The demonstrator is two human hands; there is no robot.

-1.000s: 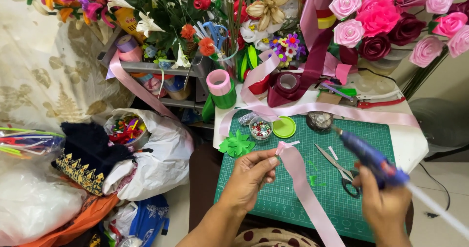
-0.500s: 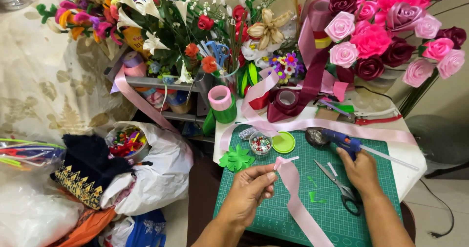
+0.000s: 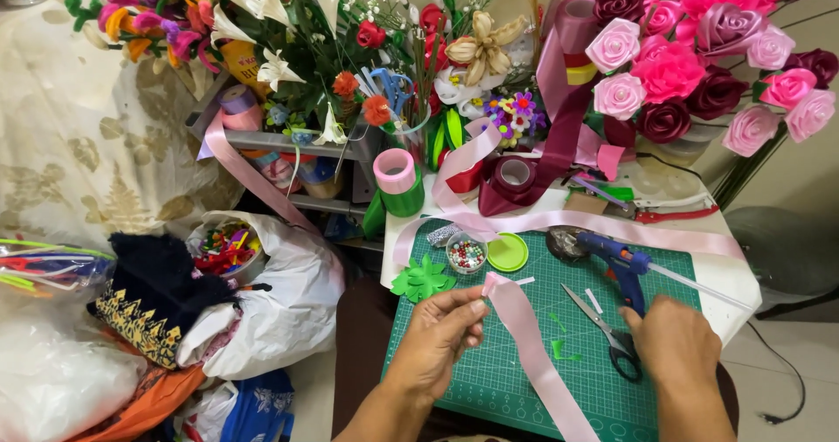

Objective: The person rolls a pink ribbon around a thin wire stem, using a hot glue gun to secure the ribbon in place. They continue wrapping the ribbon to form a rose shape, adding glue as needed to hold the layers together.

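- Green cutting mat covers a small white table, with fake flowers all around it.
- Left hand pinches the top end of a pink ribbon strip between thumb and fingers, closed on it.
- That ribbon strip runs down the mat toward the person.
- Right hand rests on the mat, curled over the black handles of the scissors. I cannot tell if it grips them.
- Blue glue gun stands just above the right hand, on the mat.
- Near the top of the mat sit a little tub of beads, a round green lid and a green paper leaf shape.
- Pink ribbon roll stands behind the mat on a green roll.
- Pink and dark red ribbon roses fill the back right corner.
- White plastic bag lies to the left of the table.
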